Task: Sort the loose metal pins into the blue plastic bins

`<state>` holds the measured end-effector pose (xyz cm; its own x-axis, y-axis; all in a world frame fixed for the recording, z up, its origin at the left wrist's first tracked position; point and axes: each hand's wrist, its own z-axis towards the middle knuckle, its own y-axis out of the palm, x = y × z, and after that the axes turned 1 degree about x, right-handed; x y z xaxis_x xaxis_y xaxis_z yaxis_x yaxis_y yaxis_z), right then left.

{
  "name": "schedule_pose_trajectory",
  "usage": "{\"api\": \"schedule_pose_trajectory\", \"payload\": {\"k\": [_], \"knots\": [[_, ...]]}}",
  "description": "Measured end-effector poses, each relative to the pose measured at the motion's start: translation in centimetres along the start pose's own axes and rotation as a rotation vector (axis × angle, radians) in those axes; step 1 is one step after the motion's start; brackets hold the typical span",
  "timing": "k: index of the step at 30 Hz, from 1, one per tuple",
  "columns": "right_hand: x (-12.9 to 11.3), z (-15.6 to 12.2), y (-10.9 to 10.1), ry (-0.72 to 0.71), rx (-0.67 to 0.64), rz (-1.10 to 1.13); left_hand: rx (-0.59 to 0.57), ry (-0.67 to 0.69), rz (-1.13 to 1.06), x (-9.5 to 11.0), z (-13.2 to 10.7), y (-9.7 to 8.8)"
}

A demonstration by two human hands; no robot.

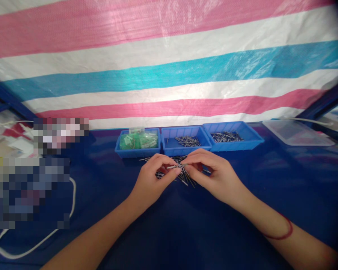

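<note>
Bare forearms come in lowest and closest to me, one from eight o'clock and one from four, with a dark red band (pixel 291 227) round the right wrist. They meet over a shiny dark blue table (pixel 174 232). Taking that meeting point as the middle of the dial, the left hand (pixel 153 176) has thumb and forefinger pinched together on a slim metal pin (pixel 172 166), which points roughly toward nine. The right hand (pixel 221 172) comes from the other side, thumb and forefinger closed on the pin's three o'clock end. Whether a second pin sits between those fingers, I can't tell from here.

Just beneath, a loose pile of metal pins (pixel 183 181) lies on the table, poking out past the fingers on both sides. Beyond it runs a row of blue trays. At ten o'clock, the left tray (pixel 138 153) holds green-tinted plastic bags (pixel 148 140) of small pieces. Straight up at twelve, the middle tray (pixel 186 151) has a scatter of pins; at two, the right tray (pixel 236 145) holds more. Farther toward three lies a flat translucent plastic piece (pixel 298 134). Over toward eight to nine, a white cable (pixel 74 191) loops across the table. Striped sheeting (pixel 157 80) in pink, white and blue hangs behind everything at twelve.
</note>
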<state>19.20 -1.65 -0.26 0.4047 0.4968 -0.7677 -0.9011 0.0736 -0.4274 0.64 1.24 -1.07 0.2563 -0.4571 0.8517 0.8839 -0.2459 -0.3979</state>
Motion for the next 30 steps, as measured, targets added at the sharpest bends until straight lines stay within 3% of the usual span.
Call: {"api": "schedule_pose_trajectory", "payload": {"k": [4, 7, 9, 13, 16, 19, 24, 30], "knots": [[0.1, -0.1, 0.1, -0.051, -0.04, -0.066, -0.003, 0.003, 0.033, 0.2, 0.0, -0.2], [0.4, 0.0, 0.2, 0.061, -0.037, -0.005, -0.038, -0.019, 0.052, 0.3, -0.1, -0.3], [0.9, 0.3, 0.1, 0.212, 0.061, 0.1, -0.062, -0.021, 0.103, 0.4, -0.1, -0.3], [2.3, 1.3, -1.6, 0.471, 0.398, 0.446, -0.155, 0.089, 0.353, 0.3, 0.0, -0.5], [3.6, 2.0, -3.8, 0.58, 0.591, 0.677, -0.237, 0.182, 0.592, -0.3, -0.1, -0.6], [4.8, 2.3, -5.6, 0.642, 0.671, 0.797, -0.291, 0.183, 0.745, -0.8, -0.3, -0.6], [5.0, 2.4, -5.9, 0.72, 0.66, 0.894, -0.339, 0.179, 0.854, -1.0, -0.1, -0.7], [2.9, 2.0, -3.5, 0.774, 0.456, 0.927, -0.335, 0.217, 0.919, -0.9, 0.0, -0.8]]}}
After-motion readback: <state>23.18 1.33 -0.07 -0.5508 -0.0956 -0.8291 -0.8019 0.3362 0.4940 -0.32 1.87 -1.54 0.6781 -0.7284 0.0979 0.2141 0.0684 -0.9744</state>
